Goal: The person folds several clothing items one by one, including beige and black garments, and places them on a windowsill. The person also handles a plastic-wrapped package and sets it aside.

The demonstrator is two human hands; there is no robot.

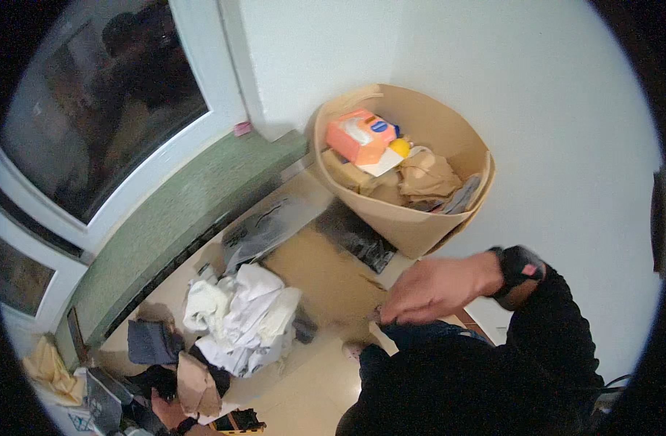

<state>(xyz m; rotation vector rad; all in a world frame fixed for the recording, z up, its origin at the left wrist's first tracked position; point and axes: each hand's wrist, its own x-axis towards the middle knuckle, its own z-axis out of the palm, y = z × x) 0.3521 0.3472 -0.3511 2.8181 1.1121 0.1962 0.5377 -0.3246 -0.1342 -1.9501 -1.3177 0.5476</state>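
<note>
My right hand (439, 289), with a black band at the wrist, hovers in front of my body, its fingers drawn together. Nothing shows in it. At the lower left, my left hand (169, 411) reaches in among the piled things and touches a black item (150, 381); its fingers are partly hidden, so its grip is unclear. Right beside it stands a crumpled brown paper piece (197, 384). A dark grey folded item (153, 340) lies just beyond. Nearby is a heap of white cloth (246, 321) on the floor.
A large cardboard container (360, 204) against the wall holds an orange box (360, 136) and crumpled brown paper (428, 174). Flat cardboard (322, 272) and a clear plastic bag (273, 223) lie before it. A green ledge (202, 174) runs below the window. Yellowish cloth (55, 376) lies far left.
</note>
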